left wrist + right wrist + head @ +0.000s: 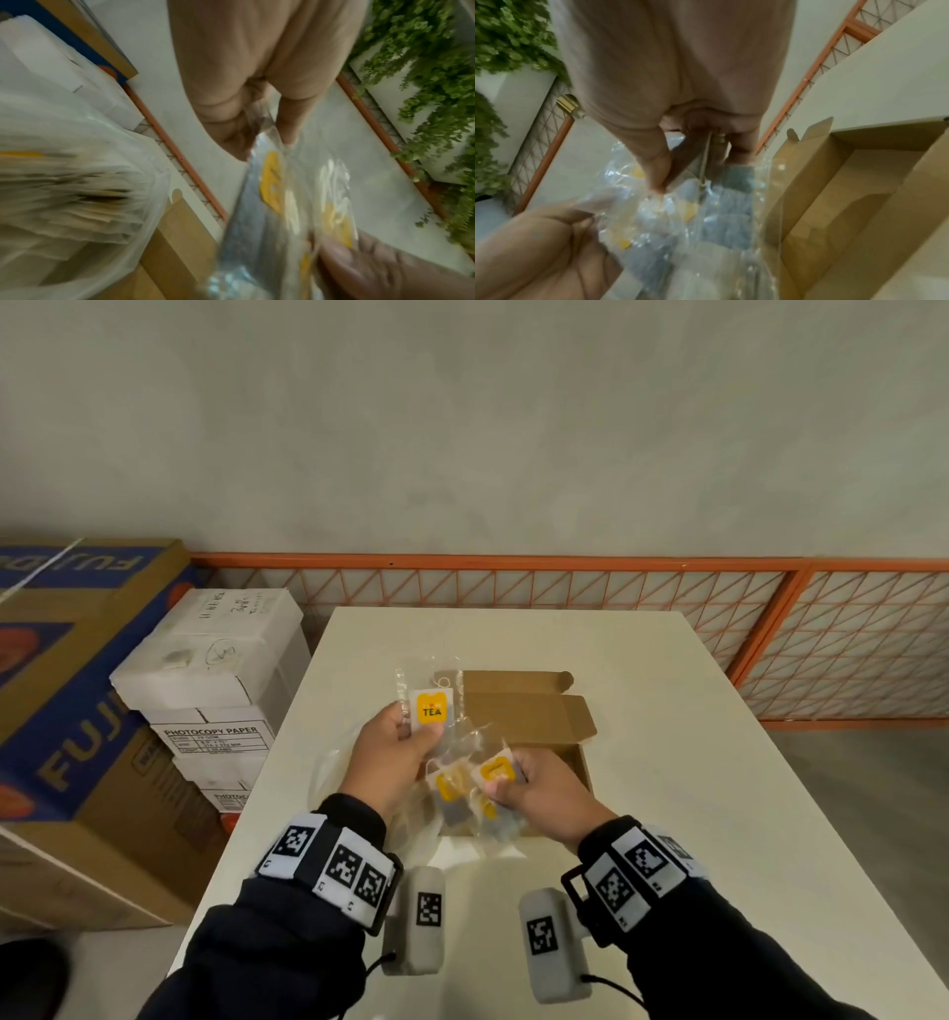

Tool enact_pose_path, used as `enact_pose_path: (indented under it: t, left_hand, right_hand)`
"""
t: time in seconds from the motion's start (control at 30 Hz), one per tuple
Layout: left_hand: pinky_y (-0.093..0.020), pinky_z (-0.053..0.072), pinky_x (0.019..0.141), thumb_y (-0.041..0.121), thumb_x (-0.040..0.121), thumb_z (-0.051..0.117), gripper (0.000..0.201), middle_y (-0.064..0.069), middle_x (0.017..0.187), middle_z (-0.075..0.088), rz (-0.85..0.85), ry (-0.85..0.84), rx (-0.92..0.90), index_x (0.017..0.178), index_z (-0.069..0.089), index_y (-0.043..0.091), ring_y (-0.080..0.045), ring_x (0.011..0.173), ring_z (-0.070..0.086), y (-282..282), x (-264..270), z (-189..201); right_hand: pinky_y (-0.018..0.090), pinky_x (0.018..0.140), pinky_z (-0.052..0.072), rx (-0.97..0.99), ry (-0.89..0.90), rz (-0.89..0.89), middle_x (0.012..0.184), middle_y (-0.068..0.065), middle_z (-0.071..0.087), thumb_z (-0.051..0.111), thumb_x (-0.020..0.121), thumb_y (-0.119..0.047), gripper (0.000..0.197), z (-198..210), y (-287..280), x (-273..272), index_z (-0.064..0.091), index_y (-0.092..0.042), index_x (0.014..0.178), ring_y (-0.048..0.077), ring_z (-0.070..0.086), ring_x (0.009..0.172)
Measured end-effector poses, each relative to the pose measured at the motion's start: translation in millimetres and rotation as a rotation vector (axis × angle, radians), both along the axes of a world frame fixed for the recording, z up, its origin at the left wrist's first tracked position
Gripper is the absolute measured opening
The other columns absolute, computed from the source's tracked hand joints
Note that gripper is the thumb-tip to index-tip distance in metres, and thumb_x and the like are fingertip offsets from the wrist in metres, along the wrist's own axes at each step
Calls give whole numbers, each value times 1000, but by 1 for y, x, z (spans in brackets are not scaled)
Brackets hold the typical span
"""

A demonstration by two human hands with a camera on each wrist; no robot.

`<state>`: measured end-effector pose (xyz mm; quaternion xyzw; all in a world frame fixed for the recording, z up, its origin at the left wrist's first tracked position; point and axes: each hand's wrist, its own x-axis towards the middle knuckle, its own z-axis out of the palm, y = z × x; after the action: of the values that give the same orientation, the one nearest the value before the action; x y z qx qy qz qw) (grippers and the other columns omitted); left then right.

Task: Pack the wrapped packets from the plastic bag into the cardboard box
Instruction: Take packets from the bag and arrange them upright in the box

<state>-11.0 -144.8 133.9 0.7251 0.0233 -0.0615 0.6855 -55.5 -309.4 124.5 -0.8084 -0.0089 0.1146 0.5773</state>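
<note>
Both hands hold packets above the near end of the open cardboard box point(539, 726), so the step in hand looks like carrying packets from bag to box. The left hand point(390, 757) has its fingers point(398, 721) curled round a clear-wrapped tea packet point(431, 708) with a yellow label, lifted over the box's left edge. The right hand point(534, 788) pinches another yellow-labelled packet point(495, 770), and more wrapped packets point(454, 791) hang in a crinkled cluster between the two hands. The plastic bag point(334, 762) lies slumped on the worktop point(667, 762) just left of the box, partly under the left wrist.

Next, I judge, the packets need lowering into the box and releasing flat; the cluster may have to be separated first, since the wrappers seem to cling together.

Hard to tell: how many packets are in the cluster, whether any already rest on the box floor, and what remains in the bag. Both wrist views are blurred, though the right wrist view shows part of the box interior bare
</note>
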Motion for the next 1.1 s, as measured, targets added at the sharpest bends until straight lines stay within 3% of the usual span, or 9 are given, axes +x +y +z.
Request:
enact_pose_path:
  t: [0.17, 0.27, 0.33, 0.5, 0.6, 0.73, 0.87, 0.97, 1.1]
  left_hand:
    - [-33, 40, 74, 19, 78, 54, 13, -11, 72, 55, 212, 51, 423, 72, 57, 9, -27, 79, 51, 41, 17, -16]
    - [-32, 37, 97, 10, 89, 48, 31, -18, 123, 58, 47, 203, 775, 116, 60, 0, -34, 117, 51, 49, 9, -25]
    - [-32, 36, 95, 11, 91, 47, 30, -18, 131, 54, -19, 224, 823, 117, 57, 1, -33, 120, 49, 43, 0, -26]
    - [-26, 40, 89, 26, 93, 53, 32, 6, 111, 61, -133, 129, 382, 123, 57, 14, -17, 108, 56, 7, -23, -5]
    - [-20, 49, 70, 20, 94, 52, 13, 12, 80, 69, -387, 243, 81, 93, 64, 22, -5, 80, 66, -14, -33, 3]
    - [-18, 48, 52, 7, 91, 56, 14, -2, 77, 63, -343, 186, 61, 100, 62, 15, -6, 58, 60, -31, -28, -4]
    - [-37, 56, 76, 0, 83, 64, 19, -11, 91, 71, -262, 164, -22, 97, 64, 12, -24, 79, 67, -35, -22, -10]
    - [-31, 56, 63, -4, 80, 66, 20, -5, 82, 73, -167, 149, -88, 89, 65, 14, -18, 70, 69, -39, -20, -15]
    - [-26, 46, 57, 1, 82, 65, 15, -9, 76, 66, -71, 123, -92, 81, 63, 15, -22, 65, 59, -44, -20, -19]
  right_hand:
    - [25, 67, 51, 80, 12, -183, 73, -5, 68, 58, 89, -9, 14, -7, -10, 4, 65, -19, 81, 8, 64, 67]
    - [24, 64, 49, 108, 19, -247, 65, -7, 66, 59, 88, -10, 13, -10, -13, 4, 65, -16, 78, 6, 62, 61]
    - [20, 61, 50, 142, 21, -242, 62, -9, 66, 58, 89, -10, 13, -12, -13, 3, 65, -15, 79, 2, 61, 58]
    - [17, 51, 49, 268, 44, -251, 60, -5, 64, 56, 90, -4, 11, -10, -9, 2, 62, -8, 82, 3, 58, 52]
    - [37, 73, 56, 344, 45, -247, 74, 4, 70, 57, 90, -7, 8, -6, -9, 1, 64, -3, 93, 14, 65, 65]
    - [50, 88, 51, 420, 56, -310, 101, 20, 69, 56, 90, -5, 21, 0, -14, -1, 60, 1, 110, 31, 66, 89]
    - [54, 91, 51, 433, 77, -383, 107, 19, 69, 60, 88, -6, 24, -4, -21, -1, 59, -3, 111, 34, 67, 98]
    - [38, 70, 59, 471, 105, -349, 101, 11, 71, 58, 89, -3, 21, -10, -24, -3, 60, -9, 109, 21, 71, 85]
    - [19, 52, 50, 424, 88, -393, 81, -3, 68, 57, 89, -3, 14, -15, -28, -6, 59, -12, 100, 2, 65, 58]
